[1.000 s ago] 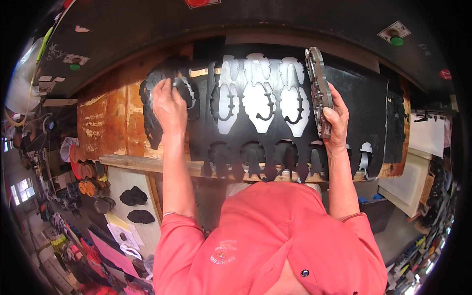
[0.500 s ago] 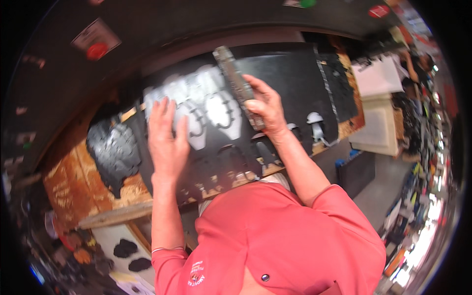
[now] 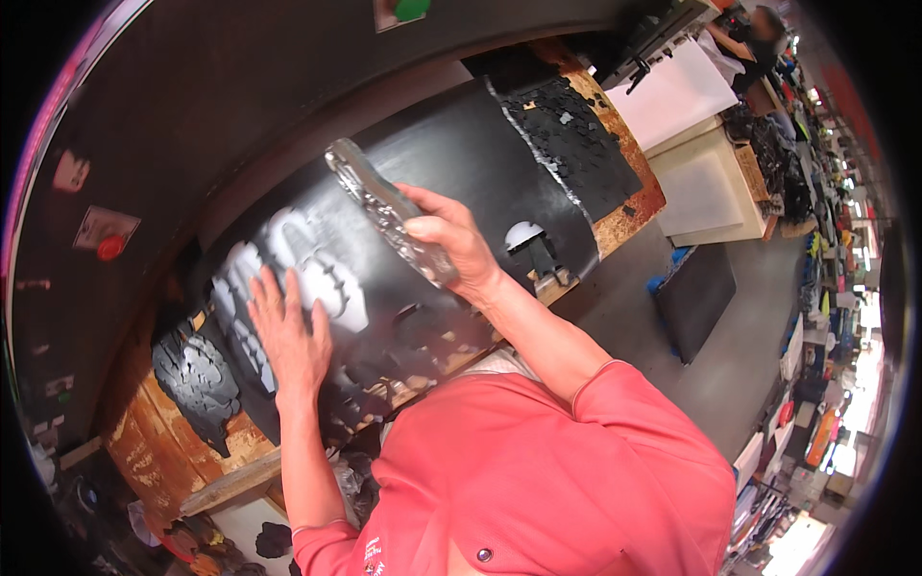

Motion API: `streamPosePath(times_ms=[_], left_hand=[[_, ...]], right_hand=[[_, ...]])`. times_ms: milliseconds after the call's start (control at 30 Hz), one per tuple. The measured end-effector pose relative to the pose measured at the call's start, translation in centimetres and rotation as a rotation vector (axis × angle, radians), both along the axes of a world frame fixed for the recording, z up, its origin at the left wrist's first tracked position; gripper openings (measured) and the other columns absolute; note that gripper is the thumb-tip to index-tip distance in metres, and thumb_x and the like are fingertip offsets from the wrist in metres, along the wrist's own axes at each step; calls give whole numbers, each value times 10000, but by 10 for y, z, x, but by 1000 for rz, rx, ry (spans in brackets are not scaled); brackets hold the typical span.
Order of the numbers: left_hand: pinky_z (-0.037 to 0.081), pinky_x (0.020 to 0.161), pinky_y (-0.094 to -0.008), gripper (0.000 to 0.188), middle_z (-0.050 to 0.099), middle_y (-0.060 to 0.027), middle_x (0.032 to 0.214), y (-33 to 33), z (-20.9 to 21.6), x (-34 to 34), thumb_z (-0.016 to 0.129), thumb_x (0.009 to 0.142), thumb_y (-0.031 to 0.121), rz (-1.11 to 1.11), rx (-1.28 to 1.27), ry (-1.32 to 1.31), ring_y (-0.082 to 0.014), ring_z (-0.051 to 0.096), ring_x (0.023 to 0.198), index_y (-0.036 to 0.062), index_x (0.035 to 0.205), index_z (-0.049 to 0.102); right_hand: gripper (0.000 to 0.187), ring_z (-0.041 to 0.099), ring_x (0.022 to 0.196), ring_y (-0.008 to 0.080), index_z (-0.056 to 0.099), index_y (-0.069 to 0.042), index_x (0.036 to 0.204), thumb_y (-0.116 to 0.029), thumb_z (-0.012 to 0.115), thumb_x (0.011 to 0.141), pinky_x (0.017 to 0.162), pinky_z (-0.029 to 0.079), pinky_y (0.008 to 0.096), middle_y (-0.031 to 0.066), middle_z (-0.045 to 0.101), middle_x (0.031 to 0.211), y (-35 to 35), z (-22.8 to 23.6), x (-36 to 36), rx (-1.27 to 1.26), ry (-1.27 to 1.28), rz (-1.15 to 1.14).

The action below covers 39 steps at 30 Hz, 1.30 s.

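My right hand (image 3: 457, 242) grips a long, narrow metal cutting die (image 3: 386, 211) with a wavy outline, thumb on top and fingers along its far side. The die is held tilted over a black sheet (image 3: 432, 144) of smooth, leather-like material. My left hand (image 3: 294, 336) lies with fingers spread on the sheet's left part, beside pale grey, notched shapes (image 3: 331, 283) that shine in the light. I cannot tell if those are loose pieces or cut-out openings. Cut-out gaps run along the sheet's near edge, with a white rounded shape (image 3: 523, 233) toward the right.
A heap of black cut pieces (image 3: 197, 379) sits on the worn wooden board (image 3: 144, 427) at left. A dark machine beam (image 3: 240, 115) spans the far side. At right are black scraps (image 3: 576, 144), a pale cabinet (image 3: 706, 182) and a dark panel (image 3: 693, 302). Another person (image 3: 762, 48) stands far right.
My view has turned toward the right. My right hand still carries the die, now over a plain part of the sheet. My left hand stays spread on the sheet near the pale shapes.
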<state>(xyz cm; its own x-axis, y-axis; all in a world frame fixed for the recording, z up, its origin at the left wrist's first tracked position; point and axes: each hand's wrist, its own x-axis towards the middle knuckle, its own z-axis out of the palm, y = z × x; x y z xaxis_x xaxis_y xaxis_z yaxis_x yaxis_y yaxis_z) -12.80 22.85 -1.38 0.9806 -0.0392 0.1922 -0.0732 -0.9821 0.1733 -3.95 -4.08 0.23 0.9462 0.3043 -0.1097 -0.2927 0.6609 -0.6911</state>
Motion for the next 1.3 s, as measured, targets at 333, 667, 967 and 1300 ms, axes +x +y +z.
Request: streamPosePath(times_ms=[333,667,967,1300], left_hand=[[214,1293,-604,614,308,-198,1745,25,-6,-49,618,1016,77,109,43,-19,-429,235,1627,104,1613,476],[226,1294,-585,542,402,-210,1696,22,-10,-45,607,1012,64,105,14,-99,-432,309,1600,90,1551,562],[234,1294,-575,519,430,-212,1679,19,-8,-44,605,1008,65,121,9,-109,-418,329,1594,75,1527,588],[250,1286,-575,515,440,-210,1674,17,-8,-43,608,998,51,121,-4,-125,-422,342,1586,69,1513,602]], right_hand=[[1044,486,1434,530,261,115,1622,-383,760,853,1226,429,563,444,344,1580,-163,73,12,192,-190,-177],[874,475,1378,479,334,97,1584,-382,728,967,1119,487,559,401,360,1552,-134,-10,51,919,489,-265],[1037,464,1369,417,340,1,1613,-393,877,818,1114,455,503,317,347,1588,-189,91,52,695,-119,-70],[643,557,1280,435,540,6,1470,-340,739,965,1056,516,551,304,548,1435,-117,5,57,739,537,-314]])
